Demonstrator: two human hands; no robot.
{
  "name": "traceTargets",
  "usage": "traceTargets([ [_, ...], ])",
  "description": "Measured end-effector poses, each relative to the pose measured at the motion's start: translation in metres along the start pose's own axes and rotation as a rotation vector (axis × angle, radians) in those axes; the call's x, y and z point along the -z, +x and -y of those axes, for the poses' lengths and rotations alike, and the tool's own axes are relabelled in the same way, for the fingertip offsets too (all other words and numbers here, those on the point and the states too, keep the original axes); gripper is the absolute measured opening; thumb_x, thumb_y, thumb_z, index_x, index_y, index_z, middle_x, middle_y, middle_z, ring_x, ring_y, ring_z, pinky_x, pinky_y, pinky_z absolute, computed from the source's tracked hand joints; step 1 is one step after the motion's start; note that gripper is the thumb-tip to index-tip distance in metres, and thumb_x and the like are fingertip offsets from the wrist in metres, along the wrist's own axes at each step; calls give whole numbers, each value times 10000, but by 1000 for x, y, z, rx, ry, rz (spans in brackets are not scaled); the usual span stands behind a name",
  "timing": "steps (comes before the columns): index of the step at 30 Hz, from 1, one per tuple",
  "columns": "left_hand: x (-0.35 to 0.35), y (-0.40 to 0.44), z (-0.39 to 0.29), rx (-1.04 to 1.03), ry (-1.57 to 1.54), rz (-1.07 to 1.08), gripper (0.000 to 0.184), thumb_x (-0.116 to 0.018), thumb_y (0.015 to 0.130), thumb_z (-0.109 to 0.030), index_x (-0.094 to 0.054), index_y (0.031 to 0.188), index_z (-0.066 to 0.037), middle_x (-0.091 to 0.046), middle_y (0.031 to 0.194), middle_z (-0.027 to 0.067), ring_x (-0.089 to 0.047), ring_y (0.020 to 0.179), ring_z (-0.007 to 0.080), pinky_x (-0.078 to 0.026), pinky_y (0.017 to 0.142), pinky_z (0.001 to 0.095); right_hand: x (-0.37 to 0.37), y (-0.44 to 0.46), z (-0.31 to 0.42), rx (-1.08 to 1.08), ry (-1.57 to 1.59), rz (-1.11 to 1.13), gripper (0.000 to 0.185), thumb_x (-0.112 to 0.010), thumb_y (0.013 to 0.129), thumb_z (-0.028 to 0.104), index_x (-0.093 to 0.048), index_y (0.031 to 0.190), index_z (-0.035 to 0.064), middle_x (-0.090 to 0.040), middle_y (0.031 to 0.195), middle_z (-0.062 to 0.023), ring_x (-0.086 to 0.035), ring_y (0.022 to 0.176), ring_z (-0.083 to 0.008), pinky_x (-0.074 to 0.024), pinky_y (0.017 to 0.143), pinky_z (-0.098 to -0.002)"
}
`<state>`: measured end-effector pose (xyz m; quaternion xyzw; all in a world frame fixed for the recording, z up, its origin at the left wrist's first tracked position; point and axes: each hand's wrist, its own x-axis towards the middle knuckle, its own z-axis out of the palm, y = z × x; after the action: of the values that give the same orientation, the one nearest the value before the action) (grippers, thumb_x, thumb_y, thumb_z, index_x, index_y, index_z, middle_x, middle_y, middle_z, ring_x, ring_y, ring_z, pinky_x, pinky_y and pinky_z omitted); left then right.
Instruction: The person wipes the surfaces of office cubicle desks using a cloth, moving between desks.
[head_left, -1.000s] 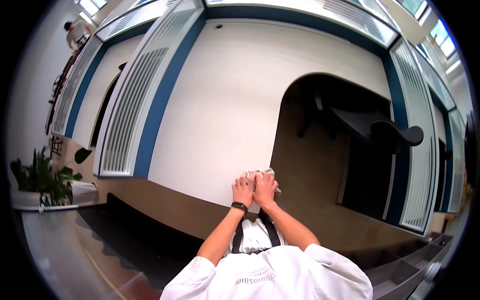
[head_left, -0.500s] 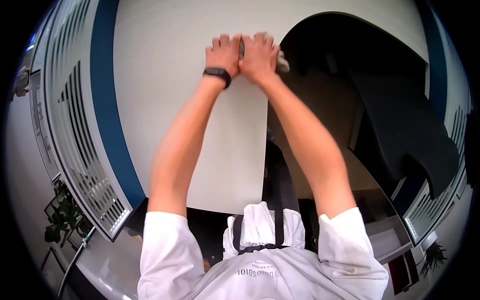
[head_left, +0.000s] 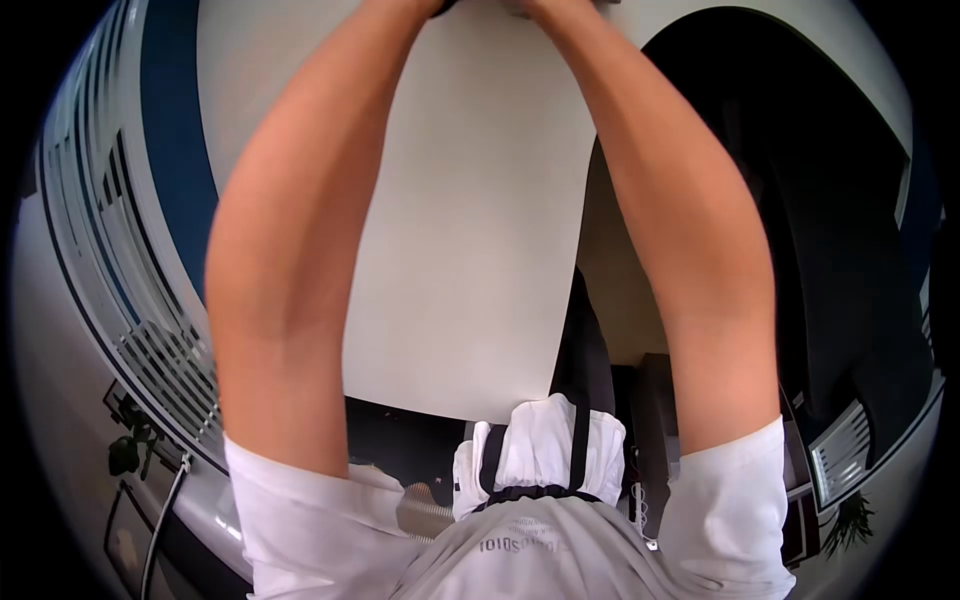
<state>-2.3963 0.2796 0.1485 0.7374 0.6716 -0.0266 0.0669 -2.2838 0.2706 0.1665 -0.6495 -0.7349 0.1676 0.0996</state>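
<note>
Both my forearms reach forward over the white tabletop [head_left: 470,220] and run out of the top of the view. My left hand lies beyond the upper edge; only a bit of the black wristband [head_left: 442,6] at that wrist shows. My right hand is cut off by the same edge. A sliver of something greyish [head_left: 607,6] shows beside the right wrist, too little to name. What either hand holds or touches is hidden.
A black chair [head_left: 850,250] stands to the right of the table's curved edge. Blue-edged partitions with striped glass [head_left: 75,215] flank both sides. A plant [head_left: 125,450] is at lower left, another [head_left: 850,525] at lower right.
Half a second ago both hands lay side by side on the tabletop, with a pale, cloth-like thing partly visible beside the right one. The arms have moved up and out of view.
</note>
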Motion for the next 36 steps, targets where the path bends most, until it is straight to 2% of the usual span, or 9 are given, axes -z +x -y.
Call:
traceTargets([
  [3, 4, -18, -3, -53, 91, -27, 574, -617, 753, -302, -377, 1238, -109, -462, 1228, 165, -471, 1102, 376, -431, 856, 510, -14, -34, 1, -6, -54, -89, 462, -633, 763, 308, -539, 1190, 159, -469, 1233, -138, -414, 1178, -317, -354, 955, -473],
  [5, 6, -58, -6, -55, 31, 6, 572, -626, 744, -296, -377, 1220, -97, -460, 1200, 183, -479, 1077, 383, -435, 856, 512, -18, -53, 2, 9, -35, -106, 492, -666, 731, 317, -538, 1199, 233, -440, 1262, -108, -349, 1206, -344, -283, 945, -499],
  [7, 9, -108, -10, -45, 13, 58, 586, -683, 704, -264, -423, 1213, -134, -459, 1184, 157, -477, 1076, 348, -442, 836, 479, -11, -101, 13, -10, -39, 15, 503, -670, 731, 331, -527, 1202, 227, -421, 1272, -100, -326, 1222, -324, -277, 949, -483],
  [8, 7, -134, -10, -49, -4, 85, 590, -689, 693, -248, -425, 1209, -135, -460, 1166, 156, -477, 1066, 349, -448, 828, 475, -19, -129, 16, 25, -48, -102, 516, -688, 672, 293, -518, 1153, 215, -440, 1195, -118, -362, 1148, -334, -322, 881, -471],
  [10, -3, -187, -8, -49, -31, 108, 598, -695, 675, -227, -425, 1200, -136, -458, 1145, 154, -475, 1051, 350, -459, 813, 470, -19, -182, 29, -29, -44, 66, 534, -699, 705, 314, -499, 1191, 225, -431, 1223, -97, -348, 1181, -309, -283, 939, -468],
  [17, -17, -379, -35, -22, -150, 180, 641, -719, 629, -245, -421, 1181, -114, -439, 1128, 154, -452, 1049, 344, -482, 769, 460, -22, -369, 41, 57, -30, 69, 611, -763, 594, 293, -487, 1133, 209, -426, 1160, -89, -397, 1099, -305, -333, 873, -454],
  [25, -44, -543, -65, -138, -182, 100, 541, -667, 667, -218, -447, 1143, -85, -459, 1083, 173, -471, 999, 353, -486, 727, 439, -35, -541, 47, 0, -59, 48, 587, -745, 612, 264, -487, 1136, 198, -433, 1162, -94, -412, 1081, -311, -338, 869, -465],
  [31, -56, -665, -82, -51, -190, 38, 447, -657, 706, -205, -477, 1109, -133, -462, 1076, 117, -470, 990, 296, -460, 699, 400, -37, -656, 53, 74, -47, 63, 567, -723, 621, 245, -497, 1137, 180, -449, 1162, -108, -426, 1080, -320, -338, 887, -462],
  [36, -65, -664, -89, -62, -242, -24, 423, -632, 722, -185, -480, 1113, -135, -457, 1067, 117, -470, 976, 292, -455, 693, 400, -38, -652, 46, 87, 1, 10, 549, -720, 610, 233, -531, 1122, 169, -463, 1150, -105, -428, 1082, -312, -333, 900, -449],
])
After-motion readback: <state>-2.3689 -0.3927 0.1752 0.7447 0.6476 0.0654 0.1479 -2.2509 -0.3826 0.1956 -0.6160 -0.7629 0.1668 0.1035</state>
